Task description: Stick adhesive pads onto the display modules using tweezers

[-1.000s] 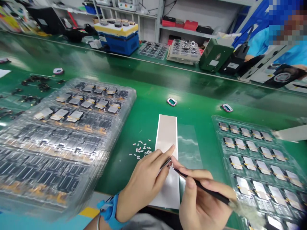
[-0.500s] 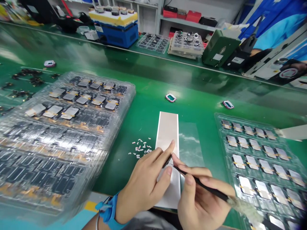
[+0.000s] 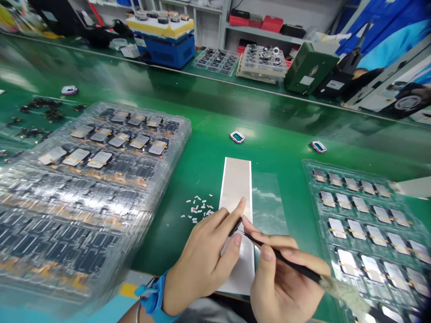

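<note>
My right hand (image 3: 286,278) grips a pair of black tweezers (image 3: 298,268) wrapped in pale tape toward the back end. The tips meet a small dark flat part (image 3: 235,227), perhaps a small screen module, mostly hidden by fingers. Its other side is held between the fingers and thumb of my left hand (image 3: 208,255), which wears a blue wrist strap (image 3: 153,296). Both hands are over a long beige strip with white edges (image 3: 236,177) lying on the green bench. Left of the strip are scattered tiny white bits (image 3: 198,208).
Stacked clear trays (image 3: 134,197) of screen parts fill the left; another tray (image 3: 363,215) stands at right. Clear film (image 3: 269,197) lies beside the strip. Small pinkish frames (image 3: 237,137) rest farther back. Behind, a raised shelf carries a blue box (image 3: 168,49) and a green box (image 3: 310,67).
The view has shifted very slightly. Both hands keep their grip and place, with the tweezers' tips still at the dark part.
</note>
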Available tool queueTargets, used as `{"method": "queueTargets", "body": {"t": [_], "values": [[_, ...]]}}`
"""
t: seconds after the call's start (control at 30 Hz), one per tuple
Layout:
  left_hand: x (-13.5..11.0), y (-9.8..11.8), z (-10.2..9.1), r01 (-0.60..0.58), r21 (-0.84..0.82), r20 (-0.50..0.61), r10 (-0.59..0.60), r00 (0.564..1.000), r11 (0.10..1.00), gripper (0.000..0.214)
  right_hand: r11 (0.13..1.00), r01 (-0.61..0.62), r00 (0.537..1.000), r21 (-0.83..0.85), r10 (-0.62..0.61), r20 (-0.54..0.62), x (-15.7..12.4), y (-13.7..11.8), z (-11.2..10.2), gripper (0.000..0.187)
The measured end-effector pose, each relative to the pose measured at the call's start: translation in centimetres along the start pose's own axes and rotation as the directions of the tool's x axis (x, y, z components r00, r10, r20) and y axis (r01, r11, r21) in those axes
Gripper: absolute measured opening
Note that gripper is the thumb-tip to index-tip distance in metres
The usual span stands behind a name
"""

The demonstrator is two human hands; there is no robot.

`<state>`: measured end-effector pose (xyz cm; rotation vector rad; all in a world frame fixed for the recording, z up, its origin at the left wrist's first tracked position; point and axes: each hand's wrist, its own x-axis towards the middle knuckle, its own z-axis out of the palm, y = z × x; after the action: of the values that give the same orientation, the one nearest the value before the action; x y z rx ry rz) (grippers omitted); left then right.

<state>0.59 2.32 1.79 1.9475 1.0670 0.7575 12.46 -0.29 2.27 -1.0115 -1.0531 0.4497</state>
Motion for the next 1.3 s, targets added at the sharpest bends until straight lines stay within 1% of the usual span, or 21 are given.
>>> {"method": "queueTargets", "body": {"t": [0.23,0.67,0.83,0.9,1.03,1.23,1.3], "values": [[0.14,0.05,-0.03,0.001,-0.007,-0.011,-0.001,1.0,1.0,0.052,1.0,-0.002,1.0,-0.014,0.003,0.008,-0.06,0.17,-0.19,0.028],[0.35,0.04,0.11,-0.001,0.094,0.001,0.001,1.0,0.996,0.058,0.999,-0.031,0.999,0.012,0.031,0.031,-0.32,0.22,-0.45,0.031],[0.29,0.05,0.03,0.004,0.09,0.005,-0.004,1.0,0.996,0.057,1.0,-0.031,1.0,0.006,0.031,0.002,-0.34,0.3,-0.47,0.03],[0.26,-0.02,0.08,0.013,0.082,0.013,-0.014,1.0,0.997,0.057,1.0,-0.004,1.0,0.003,0.004,0.002,-0.22,0.38,-0.45,0.03],[0.2,-0.15,0.19,0.024,0.058,0.017,-0.026,1.0,0.998,0.057,0.995,0.098,0.994,0.014,-0.099,0.043,0.12,0.52,-0.41,0.033],[0.0,-0.26,0.18,0.033,0.01,0.026,-0.033,0.999,0.999,0.058,0.995,0.086,0.993,0.044,-0.089,0.073,0.21,0.59,-0.36,0.032],[-0.04,-0.29,0.12,0.028,0.002,0.023,-0.028,0.999,1.0,0.058,0.995,0.089,0.994,0.039,-0.091,0.065,0.26,0.57,-0.33,0.032]]}}
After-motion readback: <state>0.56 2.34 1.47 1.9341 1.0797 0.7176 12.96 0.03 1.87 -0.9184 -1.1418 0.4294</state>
